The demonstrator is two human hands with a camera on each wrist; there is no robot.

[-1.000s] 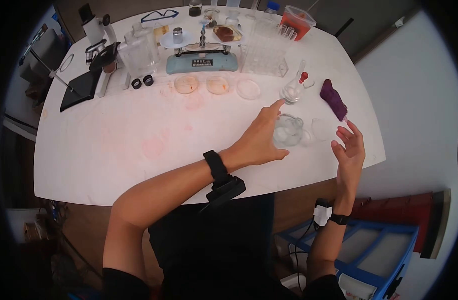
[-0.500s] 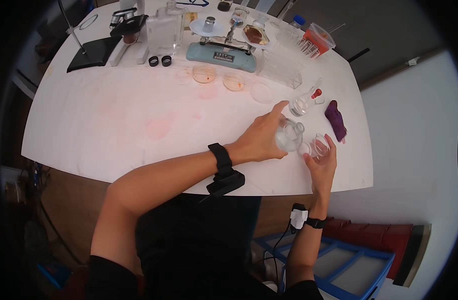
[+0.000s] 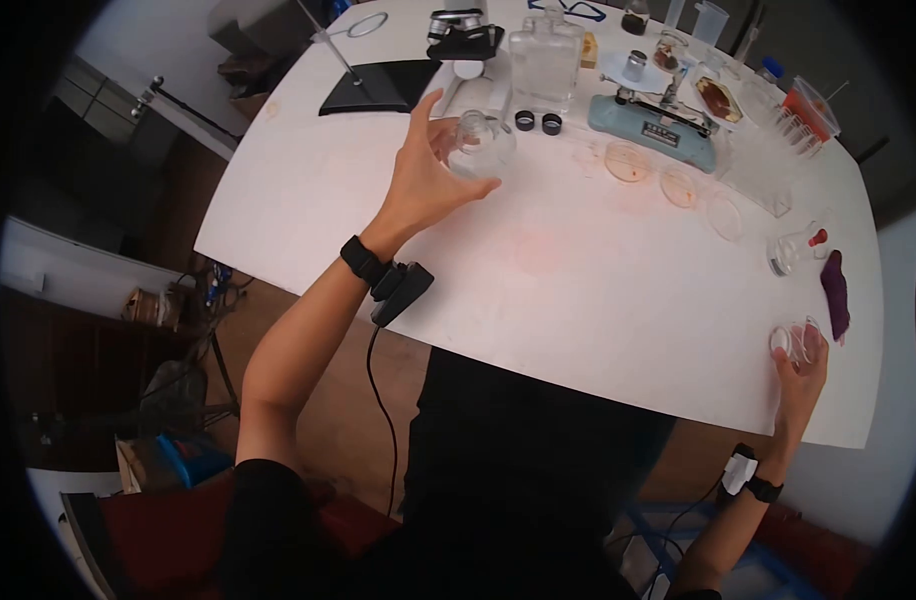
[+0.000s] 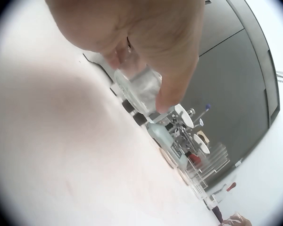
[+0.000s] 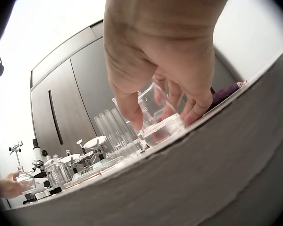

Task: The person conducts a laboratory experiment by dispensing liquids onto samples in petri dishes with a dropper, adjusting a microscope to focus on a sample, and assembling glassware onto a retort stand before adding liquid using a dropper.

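My left hand (image 3: 428, 180) grips a clear round glass bottle (image 3: 486, 148), thumb on one side and fingers on the other, at the left of the table near the microscope. In the left wrist view that hand partly covers the bottle (image 4: 137, 87). Over at the right front, my right hand (image 3: 802, 380) holds a small clear glass beaker (image 3: 806, 338) between thumb and fingers. The right wrist view shows the beaker (image 5: 153, 106) tilted, close over the tabletop. Right beside it in the head view is a small round clear piece (image 3: 780, 341). A purple sweet potato (image 3: 835, 295) lies just behind the right hand.
Along the back stand a microscope (image 3: 465, 35), square clear bottles (image 3: 545, 65), a blue balance (image 3: 650, 132) and a test tube rack (image 3: 763, 178). Two black caps (image 3: 551, 124) and several petri dishes (image 3: 627, 162) lie before them. A flask (image 3: 784, 256) stands at right.
My left hand has carried the glass bottle from the right side to the left. The right hand came down and took hold of the beaker. The head view has turned leftward.
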